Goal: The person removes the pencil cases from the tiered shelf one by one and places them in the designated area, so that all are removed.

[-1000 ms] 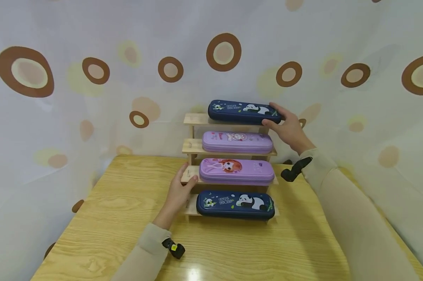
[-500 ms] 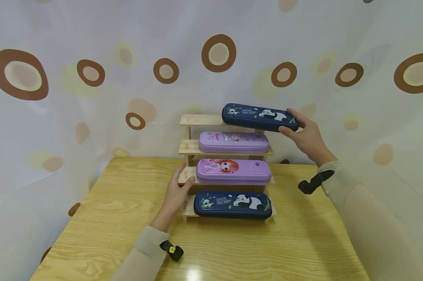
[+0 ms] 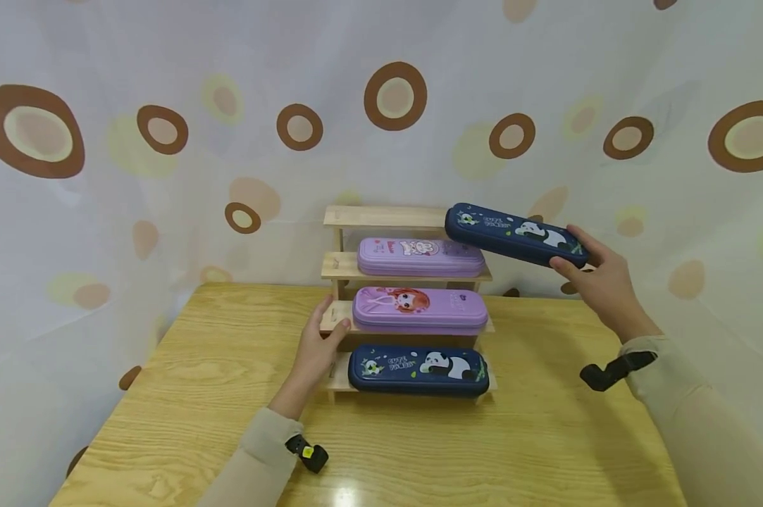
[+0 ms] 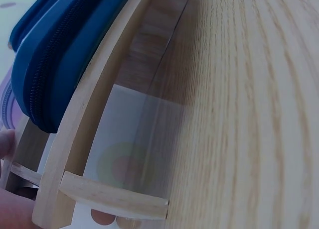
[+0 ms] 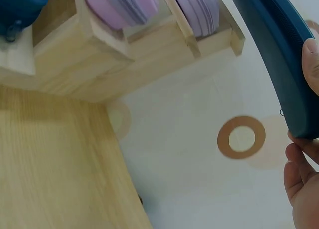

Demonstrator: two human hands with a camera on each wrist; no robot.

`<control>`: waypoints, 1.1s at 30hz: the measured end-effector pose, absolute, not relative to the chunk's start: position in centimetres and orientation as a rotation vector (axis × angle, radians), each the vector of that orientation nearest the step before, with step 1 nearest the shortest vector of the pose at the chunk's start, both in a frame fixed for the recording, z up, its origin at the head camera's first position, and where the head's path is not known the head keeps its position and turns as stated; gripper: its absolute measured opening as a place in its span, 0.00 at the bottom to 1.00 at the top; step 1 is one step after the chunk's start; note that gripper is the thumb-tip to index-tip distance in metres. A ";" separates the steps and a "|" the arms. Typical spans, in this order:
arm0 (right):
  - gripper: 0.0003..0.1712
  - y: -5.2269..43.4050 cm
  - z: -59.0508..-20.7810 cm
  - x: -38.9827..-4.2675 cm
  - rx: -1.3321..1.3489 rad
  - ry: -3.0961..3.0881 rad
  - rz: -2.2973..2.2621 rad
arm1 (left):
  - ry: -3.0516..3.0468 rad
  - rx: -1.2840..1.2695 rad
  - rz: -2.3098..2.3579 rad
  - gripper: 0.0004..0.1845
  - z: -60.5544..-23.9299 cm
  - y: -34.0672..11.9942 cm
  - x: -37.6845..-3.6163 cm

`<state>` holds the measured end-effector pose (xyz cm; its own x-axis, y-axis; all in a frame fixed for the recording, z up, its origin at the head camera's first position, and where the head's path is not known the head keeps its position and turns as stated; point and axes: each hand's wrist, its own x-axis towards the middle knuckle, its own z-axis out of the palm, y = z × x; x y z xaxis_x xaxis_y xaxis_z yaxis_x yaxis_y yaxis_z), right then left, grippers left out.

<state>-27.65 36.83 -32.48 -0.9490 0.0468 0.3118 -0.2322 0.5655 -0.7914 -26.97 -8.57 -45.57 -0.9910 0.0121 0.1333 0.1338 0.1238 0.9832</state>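
My right hand (image 3: 609,285) grips the right end of a dark blue panda pencil case (image 3: 514,234), which hangs in the air at a tilt, right end lower, beside the top of a stepped wooden rack (image 3: 387,216). In the right wrist view the thumb presses one side of this blue case (image 5: 279,55). My left hand (image 3: 314,348) holds the left end of the rack's second-lowest shelf. On the rack lie a light purple pencil case (image 3: 420,257), a pink-purple case with a girl (image 3: 420,310) and, lowest, another navy panda case (image 3: 419,370).
The rack stands on a light wood table (image 3: 184,394). Behind it hangs a pale curtain (image 3: 330,56) printed with brown rings. A black strap mount (image 3: 616,370) sits on the right wrist, another on the left.
My right hand has carried the upper panda case off the top shelf, rightward and somewhat down, and its tilt has grown. The left hand stays at the rack.
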 end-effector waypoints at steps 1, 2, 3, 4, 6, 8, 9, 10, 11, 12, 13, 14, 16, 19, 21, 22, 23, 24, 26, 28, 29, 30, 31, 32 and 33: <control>0.41 37.3 -32.8 -27.4 0.144 -2.497 1.324 | -2.286 -0.153 -2.015 0.34 -45.6 -8.6 -27.0; 0.40 37.8 -33.0 -27.2 0.133 -2.491 1.311 | -2.285 -0.157 -2.016 0.35 -45.6 -8.6 -27.0; 0.40 38.2 -33.3 -26.9 0.118 -2.485 1.294 | -2.282 -0.162 -2.017 0.35 -45.6 -8.7 -27.1; 0.40 38.7 -33.6 -26.8 0.104 -2.480 1.284 | -2.280 -0.165 -2.015 0.35 -45.6 -8.7 -27.1; 0.40 39.5 -34.0 -26.4 0.069 -2.466 1.292 | -2.273 -0.170 -2.023 0.35 -45.5 -8.8 -27.1; 0.40 40.4 -34.5 -26.0 0.037 -2.447 1.314 | -2.270 -0.177 -2.031 0.36 -45.4 -8.8 -27.1; 0.40 40.7 -34.8 -25.8 0.022 -2.440 1.322 | -2.271 -0.179 -2.034 0.36 -45.4 -8.8 -27.1; 0.40 41.1 -35.0 -25.6 0.009 -2.436 1.333 | -2.273 -0.180 -2.038 0.36 -45.4 -8.8 -27.1; 0.40 41.4 -35.3 -25.4 -0.001 -2.431 1.338 | -2.274 -0.181 -2.040 0.36 -45.4 -8.8 -27.1; 0.40 41.8 -35.5 -25.1 -0.008 -2.426 1.347 | -2.276 -0.179 -2.037 0.36 -45.4 -8.8 -27.1; 0.40 42.1 -35.8 -25.0 -0.013 -2.422 1.355 | -2.277 -0.178 -2.036 0.35 -45.4 -8.8 -27.0; 0.40 42.4 -36.2 -24.8 -0.017 -2.419 1.362 | -2.277 -0.177 -2.034 0.35 -45.4 -8.7 -27.0; 0.40 42.9 -36.8 -24.5 -0.037 -2.419 1.370 | -2.279 -0.173 -2.028 0.35 -45.4 -8.6 -26.9; 0.40 43.5 -38.0 -24.3 -0.067 -2.426 1.361 | -2.278 -0.176 -2.018 0.34 -45.3 -8.5 -26.8; 0.41 43.8 -38.6 -24.4 -0.084 -2.434 1.356 | -2.276 -0.174 -2.015 0.34 -45.3 -8.5 -26.7; 0.41 43.9 -39.0 -24.4 -0.092 -2.439 1.354 | -2.275 -0.178 -2.013 0.34 -45.3 -8.5 -26.7; 0.41 44.1 -39.3 -24.4 -0.099 -2.444 1.351 | -2.275 -0.183 -2.007 0.34 -45.3 -8.5 -26.7; 0.41 44.2 -39.7 -24.4 -0.105 -2.452 1.349 | -2.272 -0.187 -2.007 0.34 -45.3 -8.5 -26.7; 0.41 44.5 -40.4 -24.6 -0.113 -2.466 1.335 | -2.271 -0.188 -2.001 0.34 -45.3 -8.5 -26.7; 0.42 44.8 -41.1 -24.7 -0.128 -2.492 1.296 | -2.266 -0.192 -2.002 0.34 -45.3 -8.5 -26.7; 0.42 45.0 -41.5 -24.7 -0.136 -2.504 1.278 | -2.266 -0.190 -2.004 0.34 -45.3 -8.5 -26.7; 0.42 45.2 -41.9 -24.7 -0.144 -2.518 1.255 | -2.265 -0.186 -2.006 0.34 -45.3 -8.5 -26.6; 0.42 45.3 -42.2 -24.7 -0.155 -2.529 1.243 | -2.263 -0.183 -2.009 0.34 -45.3 -8.5 -26.6; 0.43 45.4 -42.5 -24.7 -0.165 -2.539 1.235 | -2.263 -0.181 -2.008 0.34 -45.3 -8.5 -26.6; 0.43 45.4 -42.8 -24.7 -0.176 -2.547 1.232 | -2.263 -0.180 -2.007 0.34 -45.3 -8.5 -26.6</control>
<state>-24.74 45.42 -42.84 -0.9459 0.2400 0.2185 -0.0222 0.6237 -0.7813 -26.57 -8.53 -45.34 -0.9868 0.0151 0.1613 0.1620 0.1181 0.9797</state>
